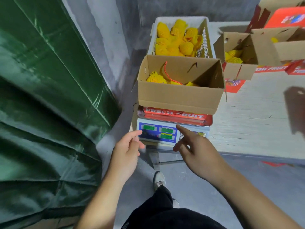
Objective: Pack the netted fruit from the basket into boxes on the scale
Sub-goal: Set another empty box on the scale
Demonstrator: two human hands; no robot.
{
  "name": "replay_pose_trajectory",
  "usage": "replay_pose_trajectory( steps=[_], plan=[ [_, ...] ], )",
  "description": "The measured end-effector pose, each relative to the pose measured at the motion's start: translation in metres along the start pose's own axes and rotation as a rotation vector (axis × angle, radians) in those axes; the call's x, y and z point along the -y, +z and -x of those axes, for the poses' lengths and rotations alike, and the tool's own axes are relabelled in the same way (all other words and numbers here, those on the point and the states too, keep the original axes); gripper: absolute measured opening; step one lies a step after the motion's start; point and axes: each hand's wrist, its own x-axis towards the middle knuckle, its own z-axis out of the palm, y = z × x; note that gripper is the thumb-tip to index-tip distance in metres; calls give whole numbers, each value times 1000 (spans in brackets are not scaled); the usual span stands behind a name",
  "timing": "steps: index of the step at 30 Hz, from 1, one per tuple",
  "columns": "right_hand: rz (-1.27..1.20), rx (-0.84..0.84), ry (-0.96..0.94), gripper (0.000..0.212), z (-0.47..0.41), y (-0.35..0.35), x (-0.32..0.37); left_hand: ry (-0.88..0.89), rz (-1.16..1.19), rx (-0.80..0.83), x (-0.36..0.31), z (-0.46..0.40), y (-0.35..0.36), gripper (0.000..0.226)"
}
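Yellow netted fruit fills the basket; only a few lie in the box on the scale. You're early in filling, so reach past the box next. Your left hand and right hand hover empty, fingers loosely spread.

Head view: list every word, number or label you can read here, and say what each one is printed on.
"FRESH FRUIT": red flap of the box on the scale, partly hidden by a cord.
"FRESH FRUIT": red flap of the second box, right; first letter hidden.
Scale display digits: too blurred to read.
Red cartons, far right: logo unreadable.
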Motion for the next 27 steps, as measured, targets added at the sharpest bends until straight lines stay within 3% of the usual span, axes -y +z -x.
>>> replay_pose_trajectory(
  steps=[14,20,23,27],
  plan=[
    [-30,-31,32,54,-18,-14,-3,-1,123,76,-20,-25,11,33],
    [-36,-365,-54,41,-73,-45,6,186,41,58,-74,-81,4,30],
    [4,-454,-65,39,-108,-66,7,332,-44,30,-114,-116,-1,20],
    [50,-473,-66,35,-165,-96,5,401,-98,68,-163,-189,0,18]
  ],
)
